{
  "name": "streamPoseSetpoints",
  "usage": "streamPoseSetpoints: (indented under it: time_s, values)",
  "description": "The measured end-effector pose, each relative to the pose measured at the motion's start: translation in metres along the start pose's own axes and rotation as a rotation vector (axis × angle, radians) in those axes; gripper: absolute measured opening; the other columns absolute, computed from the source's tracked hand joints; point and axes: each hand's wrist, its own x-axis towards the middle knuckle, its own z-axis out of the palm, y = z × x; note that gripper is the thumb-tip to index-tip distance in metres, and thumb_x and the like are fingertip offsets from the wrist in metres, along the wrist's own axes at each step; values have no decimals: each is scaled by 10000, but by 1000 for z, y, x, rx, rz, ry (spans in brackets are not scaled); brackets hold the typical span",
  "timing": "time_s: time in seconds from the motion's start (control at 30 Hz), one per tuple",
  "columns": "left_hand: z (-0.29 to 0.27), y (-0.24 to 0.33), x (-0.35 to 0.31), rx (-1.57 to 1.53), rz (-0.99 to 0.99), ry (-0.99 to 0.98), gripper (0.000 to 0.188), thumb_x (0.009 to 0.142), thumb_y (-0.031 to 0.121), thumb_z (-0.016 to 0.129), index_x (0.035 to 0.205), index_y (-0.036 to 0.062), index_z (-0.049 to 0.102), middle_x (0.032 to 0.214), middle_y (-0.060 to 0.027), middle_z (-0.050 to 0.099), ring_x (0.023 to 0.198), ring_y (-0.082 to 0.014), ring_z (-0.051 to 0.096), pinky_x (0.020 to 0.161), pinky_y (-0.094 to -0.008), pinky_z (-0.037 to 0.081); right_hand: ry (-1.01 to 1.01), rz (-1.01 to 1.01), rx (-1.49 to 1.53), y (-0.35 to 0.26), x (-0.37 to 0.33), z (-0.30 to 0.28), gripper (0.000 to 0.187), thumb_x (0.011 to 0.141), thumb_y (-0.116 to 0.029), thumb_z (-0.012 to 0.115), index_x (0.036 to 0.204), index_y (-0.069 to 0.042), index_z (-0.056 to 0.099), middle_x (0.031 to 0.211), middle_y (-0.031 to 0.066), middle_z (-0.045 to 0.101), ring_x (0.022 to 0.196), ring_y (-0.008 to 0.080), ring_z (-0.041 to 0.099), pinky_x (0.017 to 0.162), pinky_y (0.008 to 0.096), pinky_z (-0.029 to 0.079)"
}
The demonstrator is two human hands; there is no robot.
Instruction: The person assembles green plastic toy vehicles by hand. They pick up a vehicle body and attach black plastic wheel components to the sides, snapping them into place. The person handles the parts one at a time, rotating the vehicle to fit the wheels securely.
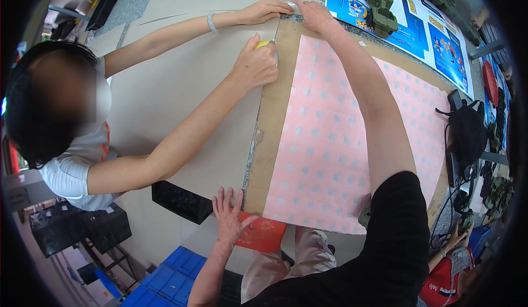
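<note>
Pressing L hand (230,219) flat – fingers spread – on cardboard sheet (269,125) | R hand (314,14) pins far corner, fingers flat

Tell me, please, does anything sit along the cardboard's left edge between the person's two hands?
Yes: a co-worker's hand gripping a yellow-handled tool rests on the cardboard edge, close to the right hand.

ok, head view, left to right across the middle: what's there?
Co-worker's white sleeve → beige board → brown cardboard strip → pink dotted paper → black bag.
</note>
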Motion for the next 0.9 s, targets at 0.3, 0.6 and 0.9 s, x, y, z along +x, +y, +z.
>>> streamPoseSetpoints:
  time_s: [0.3,0.6,0.9]
  values:
    - [4,0,3,-22,-12,10,854,709,618,607,1373,126,392,1389,-192,313,1352,-406,174,1063,-588,128,-20,-8,-112,1,14,7,397,872,-144,473,1268,-144,496,1253,88,503,1169,255,482,928,387,457]
    - [23,14,-1,-928,-422,-94,831,787,587,570,1420,135,276,1421,-125,291,1323,-302,259,1081,-534,158,-13,36,-42,11,13,13,428,832,-145,530,1259,-165,508,1262,84,490,1194,245,464,958,393,438]
    - [70,26,-33,-293,-279,144,846,800,562,581,1398,44,283,1419,-172,275,1312,-332,258,1103,-436,176,452,-268,174,7,-1,45,405,781,-124,558,1177,-44,529,1250,220,487,1141,381,485,959,423,413]
